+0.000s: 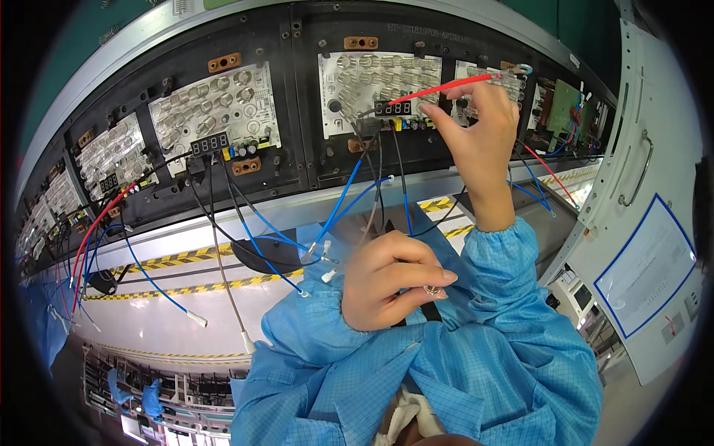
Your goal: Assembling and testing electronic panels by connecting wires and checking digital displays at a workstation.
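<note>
My left hand (394,282) is closed in a pinch at the middle front. Between its thumb and fingertip sits a small coiled metal spring (431,290). My right hand (480,123) reaches over a circuit board with a black digit display (393,108). Its fingers curl at a red wire (424,94), which runs from beside the display to a ring terminal (525,69); the thumb points toward the display. Partly hidden by the fingers is how the wire is gripped. Upright coil springs (387,70) stand in rows on the white board.
A second white board (216,111) sits to the left in the black panel (301,141). Blue wires (346,197) and a brown wire (223,275) with white connectors hang over the front edge. On the right stands a white cabinet door with a metal handle (636,169).
</note>
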The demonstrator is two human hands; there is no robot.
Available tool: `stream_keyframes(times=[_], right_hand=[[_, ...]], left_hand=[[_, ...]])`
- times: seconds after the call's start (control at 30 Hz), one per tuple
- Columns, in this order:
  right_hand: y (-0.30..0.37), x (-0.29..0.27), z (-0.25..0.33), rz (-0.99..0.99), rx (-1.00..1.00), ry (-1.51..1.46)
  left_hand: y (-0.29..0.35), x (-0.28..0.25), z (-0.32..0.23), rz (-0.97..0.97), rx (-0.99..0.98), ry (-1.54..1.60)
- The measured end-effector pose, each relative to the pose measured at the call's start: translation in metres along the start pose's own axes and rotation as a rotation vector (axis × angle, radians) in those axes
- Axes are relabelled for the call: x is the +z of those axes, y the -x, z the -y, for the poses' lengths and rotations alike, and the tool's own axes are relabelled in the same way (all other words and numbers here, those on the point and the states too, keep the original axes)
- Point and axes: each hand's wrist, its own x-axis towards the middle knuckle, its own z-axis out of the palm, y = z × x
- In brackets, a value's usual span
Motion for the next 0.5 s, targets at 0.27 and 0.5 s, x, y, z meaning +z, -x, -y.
stream_keyframes(times=[0.27, 0.5], right_hand=[[0.025, -0.057, 0.009, 0.091, -0.016, -0.845], [0.026, -0.087, 0.018, 0.720, -0.327, -0.676]], left_hand=[[0.005, 0.008, 0.009, -0.013, -0.134, 0.215], [0.002, 0.017, 0.007, -0.035, -0.303, 0.472]])
